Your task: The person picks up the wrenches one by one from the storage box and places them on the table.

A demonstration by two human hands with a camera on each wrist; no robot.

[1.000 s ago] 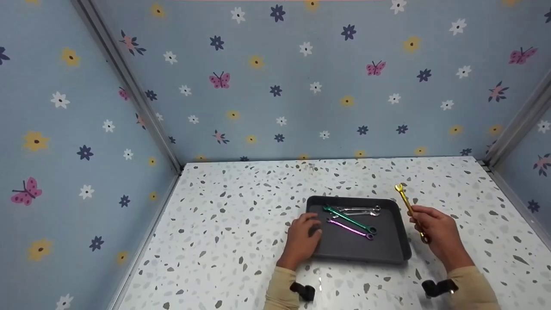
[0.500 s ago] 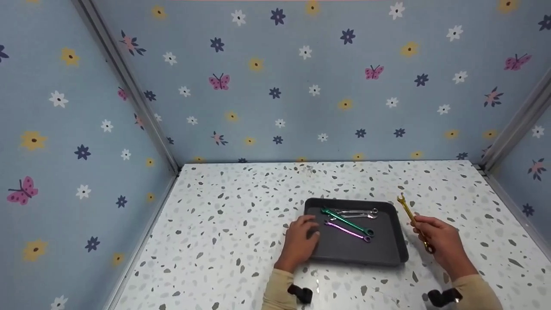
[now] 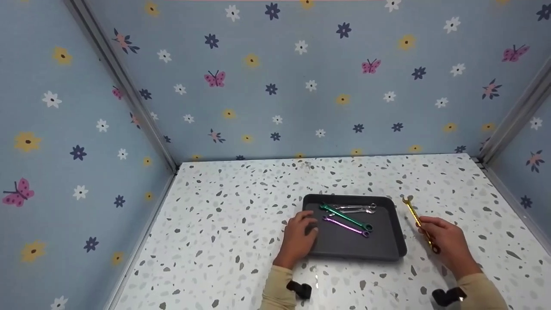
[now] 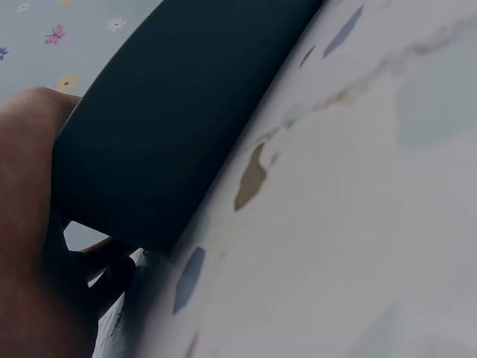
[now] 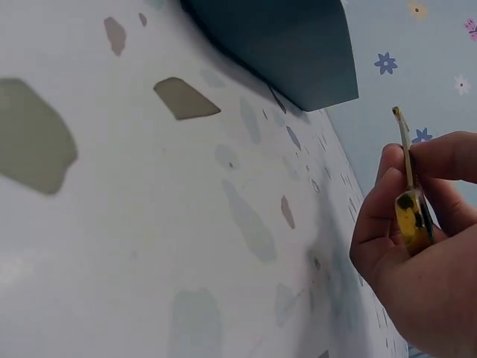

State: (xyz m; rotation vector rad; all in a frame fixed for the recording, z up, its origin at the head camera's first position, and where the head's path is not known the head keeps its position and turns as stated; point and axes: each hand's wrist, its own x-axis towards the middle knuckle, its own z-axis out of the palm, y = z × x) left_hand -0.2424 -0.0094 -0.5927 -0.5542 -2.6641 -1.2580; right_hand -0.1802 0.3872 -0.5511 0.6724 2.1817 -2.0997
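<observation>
My right hand [image 3: 448, 242] pinches a gold combination wrench [image 3: 412, 212] between thumb and fingers, just beyond the right side of a dark grey tray [image 3: 357, 249]. The wrench's open end points up and away, its ring end toward me. In the right wrist view the gold wrench [image 5: 411, 218] shows nearly end-on. My left hand [image 3: 296, 239] grips the tray's left rim, thumb over the inside. The left wrist view shows the tray wall [image 4: 171, 112] beside that hand. Inside the tray lie a green wrench [image 3: 346, 218], a purple wrench [image 3: 344, 226] and silver wrenches [image 3: 355, 209].
The tray stands on a white speckled tabletop [image 3: 232, 224]. Flower-patterned blue panels rise at the back [image 3: 292, 69], left and right, with metal posts [image 3: 129, 82] at the corners.
My right hand has drifted slightly right and toward me with the gold wrench. The left hand stays at the tray's rim, and the wrenches inside keep their places.
</observation>
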